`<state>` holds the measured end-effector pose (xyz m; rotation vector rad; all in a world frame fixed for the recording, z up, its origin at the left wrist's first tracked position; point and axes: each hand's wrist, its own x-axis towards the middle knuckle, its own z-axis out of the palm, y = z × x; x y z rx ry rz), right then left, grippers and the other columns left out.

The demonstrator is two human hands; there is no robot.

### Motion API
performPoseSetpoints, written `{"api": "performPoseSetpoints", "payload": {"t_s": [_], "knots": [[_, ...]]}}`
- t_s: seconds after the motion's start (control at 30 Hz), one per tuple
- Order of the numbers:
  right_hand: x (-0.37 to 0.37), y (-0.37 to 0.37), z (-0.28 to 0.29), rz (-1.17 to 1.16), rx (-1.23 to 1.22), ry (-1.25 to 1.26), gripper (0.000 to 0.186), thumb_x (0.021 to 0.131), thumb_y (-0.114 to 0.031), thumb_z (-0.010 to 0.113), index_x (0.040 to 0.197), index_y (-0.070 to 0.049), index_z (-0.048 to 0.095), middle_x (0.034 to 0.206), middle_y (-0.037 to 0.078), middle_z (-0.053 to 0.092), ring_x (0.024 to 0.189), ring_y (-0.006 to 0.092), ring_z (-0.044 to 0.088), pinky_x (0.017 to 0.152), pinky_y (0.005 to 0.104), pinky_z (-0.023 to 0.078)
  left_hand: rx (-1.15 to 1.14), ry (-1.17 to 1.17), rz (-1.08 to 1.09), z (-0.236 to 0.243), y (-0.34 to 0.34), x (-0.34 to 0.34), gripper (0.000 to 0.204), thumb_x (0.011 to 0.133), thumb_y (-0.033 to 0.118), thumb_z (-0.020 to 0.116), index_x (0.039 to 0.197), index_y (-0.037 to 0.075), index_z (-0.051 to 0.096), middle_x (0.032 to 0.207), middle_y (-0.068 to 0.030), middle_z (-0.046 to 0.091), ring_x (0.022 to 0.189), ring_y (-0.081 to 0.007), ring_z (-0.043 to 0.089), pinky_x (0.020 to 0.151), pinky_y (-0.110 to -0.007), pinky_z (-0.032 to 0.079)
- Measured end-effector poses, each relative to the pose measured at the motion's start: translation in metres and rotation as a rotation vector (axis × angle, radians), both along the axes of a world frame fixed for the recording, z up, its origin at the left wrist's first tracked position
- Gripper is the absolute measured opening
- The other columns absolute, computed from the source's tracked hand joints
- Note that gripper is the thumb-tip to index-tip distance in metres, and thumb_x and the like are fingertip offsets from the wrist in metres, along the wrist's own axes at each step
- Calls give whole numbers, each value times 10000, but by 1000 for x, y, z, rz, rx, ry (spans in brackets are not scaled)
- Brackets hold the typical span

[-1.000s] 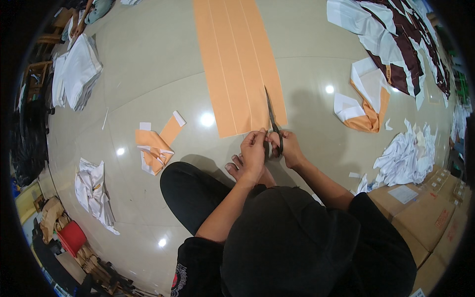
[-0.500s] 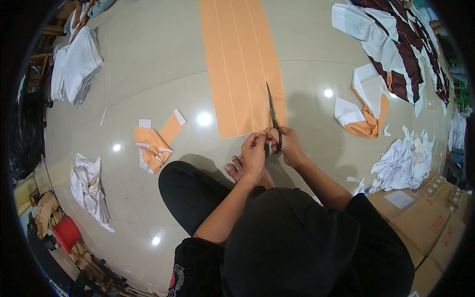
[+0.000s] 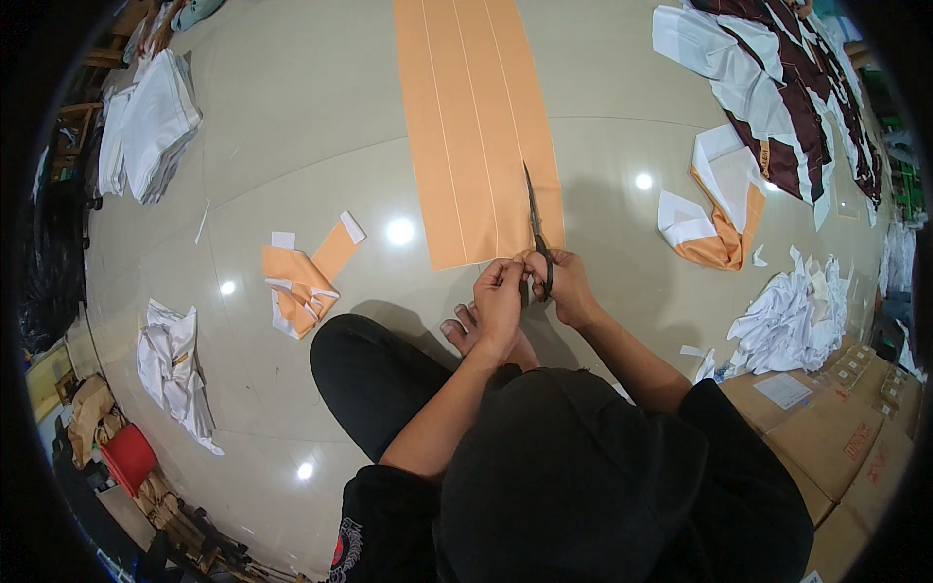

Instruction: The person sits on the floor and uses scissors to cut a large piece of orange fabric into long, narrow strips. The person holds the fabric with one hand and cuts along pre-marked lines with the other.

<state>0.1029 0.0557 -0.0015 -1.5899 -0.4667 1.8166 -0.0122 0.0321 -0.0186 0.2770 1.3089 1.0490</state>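
Observation:
A long orange fabric strip (image 3: 466,146) with pale lengthwise lines lies on the floor ahead of me, running away to the top of the picture. At its near edge my left hand (image 3: 501,287) is closed in a pinch on the cloth, the fingertips partly hidden against the other hand. My right hand (image 3: 567,282) grips dark scissors (image 3: 535,219) by the handles. Their long blades point away from me over the right part of the strip and look closed or nearly so. Both hands are touching or almost touching.
Orange-and-white cloth pieces (image 3: 301,287) lie left, and another such bundle (image 3: 724,219) lies right. White cloth (image 3: 175,364), a white scrap heap (image 3: 792,316) and maroon-and-white cloth (image 3: 777,107) surround the area. Cardboard boxes (image 3: 826,418) stand near right. My bare foot (image 3: 465,330) is beside my left hand.
The view has shifted very slightly. Both hands, the scissors and the orange fabric strip otherwise keep their places.

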Motion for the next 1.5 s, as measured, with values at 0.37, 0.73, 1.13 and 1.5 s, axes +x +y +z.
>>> {"api": "performPoseSetpoints", "payload": {"t_s": [0.37,0.73,1.13,1.5], "knots": [[2,-1,-2,28,7,-19,206,864,-231,693,823,-32,659,630,-18,552,485,58,484,439,223,340,-17,27,-15,-7,-2,0,193,981,166,614,865,27,679,721,36,594,612,-18,467,552,-190,327],[1,0,3,32,19,-33,294,867,-293,723,770,-33,629,579,-10,537,457,78,486,432,235,346,-17,19,-2,-7,-2,0,190,980,173,620,848,47,674,695,50,580,580,-8,435,517,-191,292],[-3,25,4,-2,20,-73,342,859,-323,710,680,-65,574,539,-8,501,406,95,452,399,249,324,-18,-27,19,-1,-1,0,196,976,187,636,819,69,639,683,46,573,557,-13,426,508,-192,292],[-3,34,-1,-12,-17,-76,312,828,-322,752,771,-61,590,579,-14,508,404,83,456,397,237,332,-26,-13,11,-2,-1,-1,198,969,183,645,804,74,632,702,45,583,584,-11,423,529,-189,291]]}}
